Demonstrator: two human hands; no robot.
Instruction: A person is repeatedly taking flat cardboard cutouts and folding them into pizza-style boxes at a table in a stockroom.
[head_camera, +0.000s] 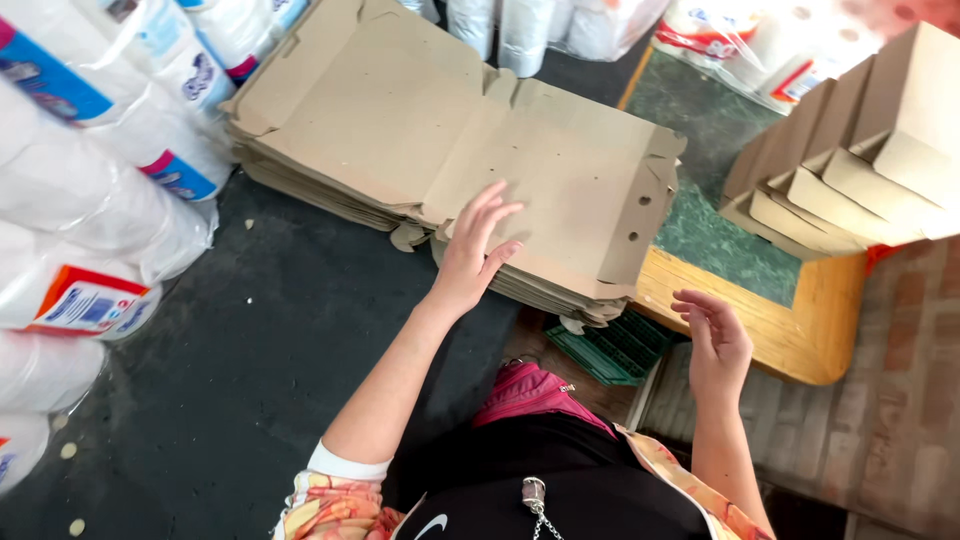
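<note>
Fingers of the left hand (468, 262) rest flat and loose on the top flat cardboard box (500, 170) of the stack, while the right hand (718, 345) hangs open and empty beside it.

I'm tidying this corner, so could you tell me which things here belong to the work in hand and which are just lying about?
In hand:
- left hand, open, resting on the stack of flat cardboard blanks
- right hand, open, held apart in the air
- folded boxes on the wooden table

Lying about:
- wrapped paper rolls
- green crate
</note>
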